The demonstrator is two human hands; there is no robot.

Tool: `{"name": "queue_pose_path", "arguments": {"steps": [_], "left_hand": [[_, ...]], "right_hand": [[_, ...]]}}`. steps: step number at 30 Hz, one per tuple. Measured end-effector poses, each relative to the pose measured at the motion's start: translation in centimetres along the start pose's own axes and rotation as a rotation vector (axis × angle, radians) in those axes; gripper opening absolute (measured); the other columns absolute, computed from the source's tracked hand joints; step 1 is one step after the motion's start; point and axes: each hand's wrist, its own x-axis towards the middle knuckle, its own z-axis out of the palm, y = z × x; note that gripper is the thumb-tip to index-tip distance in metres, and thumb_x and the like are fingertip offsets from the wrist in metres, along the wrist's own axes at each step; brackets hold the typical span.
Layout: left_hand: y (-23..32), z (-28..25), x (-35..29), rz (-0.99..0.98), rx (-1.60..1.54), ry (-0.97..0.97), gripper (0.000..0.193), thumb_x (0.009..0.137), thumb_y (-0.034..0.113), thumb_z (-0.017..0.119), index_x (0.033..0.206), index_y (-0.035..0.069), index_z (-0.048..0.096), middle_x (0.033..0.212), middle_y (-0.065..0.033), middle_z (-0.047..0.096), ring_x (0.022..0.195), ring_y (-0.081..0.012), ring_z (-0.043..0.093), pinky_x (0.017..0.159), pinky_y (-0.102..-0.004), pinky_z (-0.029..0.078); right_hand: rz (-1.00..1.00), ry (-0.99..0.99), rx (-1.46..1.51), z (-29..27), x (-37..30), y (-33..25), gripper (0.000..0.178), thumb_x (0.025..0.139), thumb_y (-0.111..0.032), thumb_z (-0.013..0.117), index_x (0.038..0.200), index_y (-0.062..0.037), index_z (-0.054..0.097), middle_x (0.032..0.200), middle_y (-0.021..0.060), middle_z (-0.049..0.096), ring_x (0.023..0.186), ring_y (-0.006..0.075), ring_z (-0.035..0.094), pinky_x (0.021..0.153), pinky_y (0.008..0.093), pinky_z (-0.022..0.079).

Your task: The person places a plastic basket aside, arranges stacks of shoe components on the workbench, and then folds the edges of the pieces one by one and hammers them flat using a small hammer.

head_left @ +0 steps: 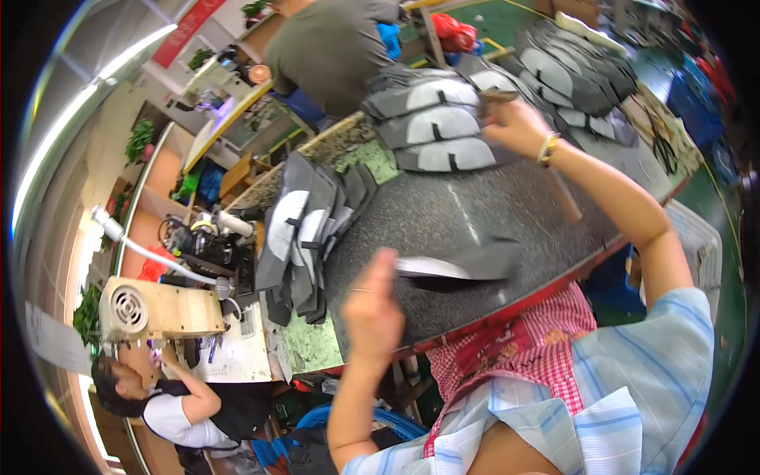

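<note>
My two hands are apart. My left hand (374,307) pinches one blurred grey-and-white panel (480,264) by its end, over the one dark tabletop (419,207). Beyond, one fanned pile (294,226) lies leftward; my right hand (518,131) is at one stack (443,127) showing three white patches, its grip too blurred to tell. Two people are farther off: one seated person (186,416), one turned away (324,55).
</note>
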Motion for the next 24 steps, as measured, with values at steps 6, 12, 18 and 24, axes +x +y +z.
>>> {"name": "queue_pose_path", "arguments": {"steps": [6,12,18,24], "left_hand": [[-17.6,-9.3,1.1,-0.163,0.734,0.108,0.050,0.081,0.001,0.060,0.131,0.006,0.058,0.134,-0.0183,0.056,0.125,-0.0403,0.049,0.106,-0.0447,0.038],[-17.4,-2.9,1.1,-0.203,0.485,0.171,0.066,0.086,0.020,0.068,0.142,-0.001,0.040,0.140,-0.0257,0.047,0.129,-0.0442,0.044,0.110,-0.0470,0.033],[3.4,5.9,9.9,0.430,0.273,-0.187,0.063,0.081,0.017,0.074,0.139,0.012,0.050,0.149,-0.0103,0.043,0.139,-0.0301,0.039,0.112,-0.0475,0.033],[8.7,9.4,10.8,0.741,0.174,-0.115,0.065,0.069,0.013,0.072,0.132,0.015,0.056,0.133,-0.0063,0.053,0.126,-0.0265,0.048,0.109,-0.0488,0.035]], "right_hand": [[0.170,0.329,-0.167,-1.5,5.9,10.5,0.041,0.081,-0.021,0.061,0.105,0.0069,0.044,0.089,0.0309,0.066,0.090,0.0454,0.066,0.079,0.0517,0.051],[0.163,0.228,-0.140,0.3,8.3,15.4,0.049,0.076,-0.028,0.067,0.107,0.0080,0.058,0.100,0.0289,0.065,0.098,0.0436,0.064,0.089,0.0469,0.051],[0.037,0.108,-0.033,-7.0,0.2,2.9,0.041,0.070,-0.030,0.073,0.091,0.0032,0.063,0.081,0.0213,0.065,0.076,0.0385,0.065,0.069,0.0426,0.052],[-0.178,-0.198,0.350,-6.6,-6.9,-1.3,0.045,0.070,-0.020,0.079,0.104,0.0007,0.058,0.085,0.0154,0.062,0.081,0.0257,0.065,0.071,0.0383,0.052]]}}
